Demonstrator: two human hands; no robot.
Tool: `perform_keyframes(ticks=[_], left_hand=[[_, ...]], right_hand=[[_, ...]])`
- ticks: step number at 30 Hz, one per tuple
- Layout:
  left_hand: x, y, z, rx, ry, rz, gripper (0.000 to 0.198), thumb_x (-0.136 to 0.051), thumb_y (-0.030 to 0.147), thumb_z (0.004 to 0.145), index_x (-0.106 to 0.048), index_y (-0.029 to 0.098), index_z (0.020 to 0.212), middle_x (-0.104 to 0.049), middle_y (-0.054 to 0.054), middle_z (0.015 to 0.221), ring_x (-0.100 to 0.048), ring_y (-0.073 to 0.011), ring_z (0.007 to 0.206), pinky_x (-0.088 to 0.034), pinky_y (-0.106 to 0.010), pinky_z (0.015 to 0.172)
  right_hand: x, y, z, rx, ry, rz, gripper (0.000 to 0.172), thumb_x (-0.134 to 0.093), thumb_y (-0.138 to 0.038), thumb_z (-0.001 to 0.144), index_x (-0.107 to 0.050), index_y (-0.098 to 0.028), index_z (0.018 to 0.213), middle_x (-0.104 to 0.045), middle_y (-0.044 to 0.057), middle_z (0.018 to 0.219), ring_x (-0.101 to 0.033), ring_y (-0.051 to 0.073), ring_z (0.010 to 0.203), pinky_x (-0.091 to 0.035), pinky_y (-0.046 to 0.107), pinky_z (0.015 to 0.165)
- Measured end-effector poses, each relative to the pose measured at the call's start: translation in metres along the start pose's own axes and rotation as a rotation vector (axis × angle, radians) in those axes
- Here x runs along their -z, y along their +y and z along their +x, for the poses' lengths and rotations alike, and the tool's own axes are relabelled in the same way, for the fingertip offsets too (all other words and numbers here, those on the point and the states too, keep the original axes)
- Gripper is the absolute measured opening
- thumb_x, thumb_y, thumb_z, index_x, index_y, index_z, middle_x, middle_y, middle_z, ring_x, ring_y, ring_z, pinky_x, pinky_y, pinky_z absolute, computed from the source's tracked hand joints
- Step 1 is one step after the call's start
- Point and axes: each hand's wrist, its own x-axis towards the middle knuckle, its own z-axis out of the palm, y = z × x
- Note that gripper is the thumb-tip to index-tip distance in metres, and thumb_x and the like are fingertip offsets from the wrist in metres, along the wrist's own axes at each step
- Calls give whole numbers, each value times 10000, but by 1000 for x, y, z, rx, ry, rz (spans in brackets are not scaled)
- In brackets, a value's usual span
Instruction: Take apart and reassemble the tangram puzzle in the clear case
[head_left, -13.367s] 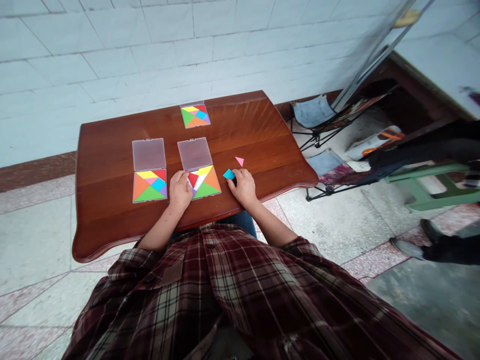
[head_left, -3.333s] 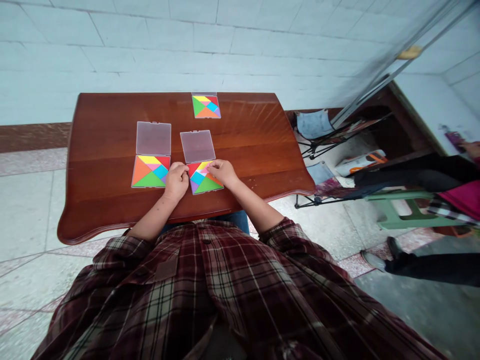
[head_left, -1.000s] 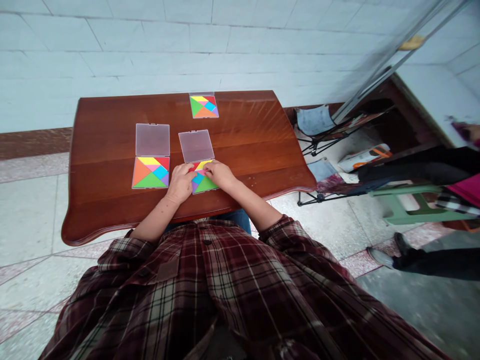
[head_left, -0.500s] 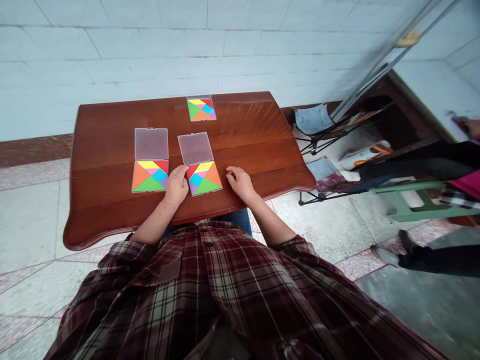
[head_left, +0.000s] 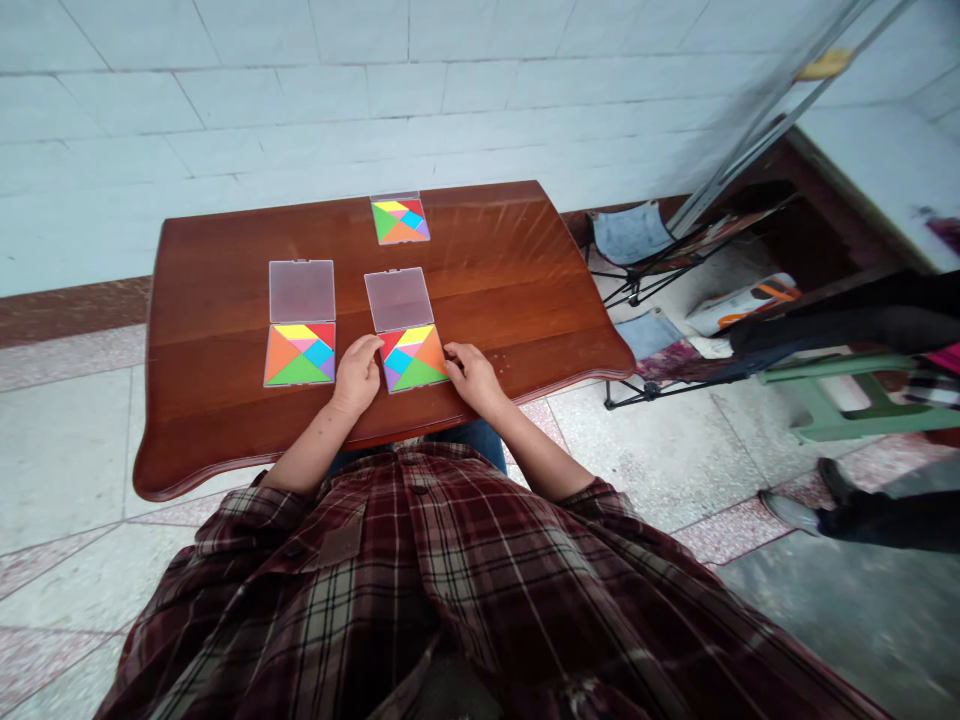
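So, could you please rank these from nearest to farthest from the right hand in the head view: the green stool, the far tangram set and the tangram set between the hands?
From the right hand:
1. Tangram set between the hands: just to its left.
2. Far tangram set: ahead, slightly left, across the table.
3. Green stool: well off to the right.

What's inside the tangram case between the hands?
Seven tangram pieces: red, yellow, pink, blue, purple, orange, green. They cover most of the case's base; anything beneath is hidden.
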Motion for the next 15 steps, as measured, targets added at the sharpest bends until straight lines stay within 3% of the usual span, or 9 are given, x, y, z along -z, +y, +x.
perform_keyframes(ticks=[7,15], left_hand=[[-3,7,-4,36,32,74,448,-385,85,728,-620,153,1103,-607,-120,1227,-553,-244,1172,-432,-441,1076],[-2,11,-3,57,21,77,442,-395,78,714,-625,177,1078,-615,-93,1201,-553,-241,1158,-433,-433,1070]], right_hand=[[-7,-16,40,122,-73,-258,395,-449,-345,930,-607,-190,1257,-482,162,1374,-423,307,1262,-391,486,1004],[-21,-10,40,159,-111,-345,446,-424,-459,956,-611,-218,1280,-434,145,1439,-352,305,1324,-319,481,1058]])
